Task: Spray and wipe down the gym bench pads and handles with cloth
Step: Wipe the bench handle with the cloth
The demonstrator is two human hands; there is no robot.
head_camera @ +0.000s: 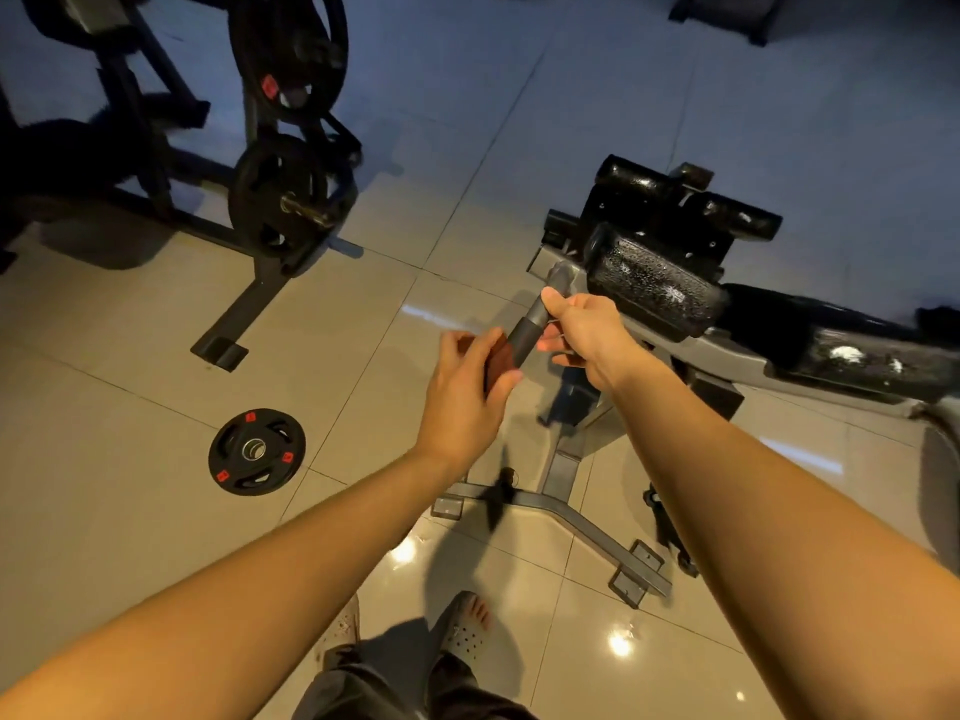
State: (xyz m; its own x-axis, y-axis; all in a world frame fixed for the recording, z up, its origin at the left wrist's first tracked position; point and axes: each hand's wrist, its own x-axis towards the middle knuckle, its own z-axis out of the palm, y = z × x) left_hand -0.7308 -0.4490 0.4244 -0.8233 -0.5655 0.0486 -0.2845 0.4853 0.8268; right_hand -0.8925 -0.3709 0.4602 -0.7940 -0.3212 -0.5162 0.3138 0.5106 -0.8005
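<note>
Rust-brown cloth [496,358], one, soft and folded, blurred. It is clasped in the left grip [462,387], fingers and thumb curled round it, and lies against the lower end of the handle [537,317].

Handle, one in view: a round grey metal tube slanting up to the right, with a matt black rubber sleeve [521,345] on its lower end. The cloth touches this sleeve. The right grip [582,330] is clenched round the bare metal just above the sleeve, thumb lying over the top of the tube. Both grips sit close together on the same bar, the left lower and the right higher.

Roller pads, three, cylindrical, black glossy vinyl:
- the nearest [654,283], just right of the right grip, speckled with pale flecks
- two more [631,174] [740,218] behind it.

Flat pad [872,358], one, long, black, with white smears, running off to the right.

Bench frame [563,462], grey square steel tube with a splayed foot, standing on the floor [130,397] of glossy beige tiles.

Weight plates, three, black rubber discs with red marks:
- one lying flat on the floor [256,451], well left of the grips
- two hung on an upright black rack [260,283], upper [288,44] and lower [280,194].

Perforated grey clogs [467,631], two, at the bottom edge.
</note>
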